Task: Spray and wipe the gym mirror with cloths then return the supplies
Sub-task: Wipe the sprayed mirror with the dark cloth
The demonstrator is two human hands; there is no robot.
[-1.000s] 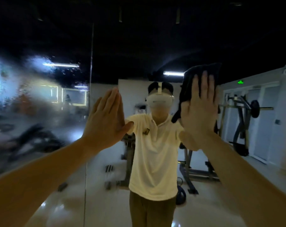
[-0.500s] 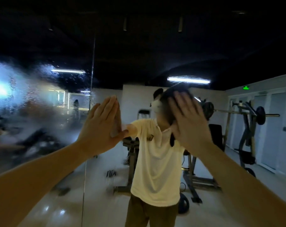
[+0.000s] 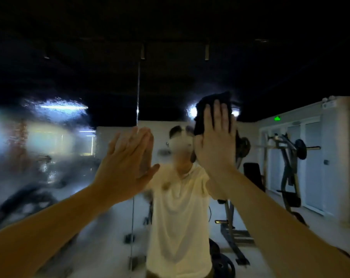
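Mirror (image 3: 110, 87): wall glass in two panels, facing the person; reflected a dim gym under a dark ceiling.
Seam (image 3: 138, 87): thin upright line between the panels, just left of centre.
Left panel (image 3: 39, 157): covered in a wet, smeared film; the reflection there was blurred.
Right panel (image 3: 250, 87): gave a much sharper reflection.
Cloth (image 3: 210, 100): dark, bunched, flat on the right panel at head height; its top edge showed above the fingertips and its left edge beside the palm.
Right hand (image 3: 216, 145): raised, fingers straight and close together, pressing the cloth against the glass; nothing gripped.
Left hand (image 3: 128, 165): raised, flat, fingers straight and together, thumb spread; palm met its own reflection at the glass, just right of the seam; it held nothing.
Hands: apart, the left lower than the right.
Reflection: a person in a pale shirt (image 3: 178, 207) with a white headset (image 3: 180, 144), between the two hands.
Weight machine (image 3: 288, 167): reflected at right, with a plate on its bar.
Green sign (image 3: 277, 118): lit, above reflected doors; text unreadable.
Strip light (image 3: 63, 106): reflected in the left panel, smeared.
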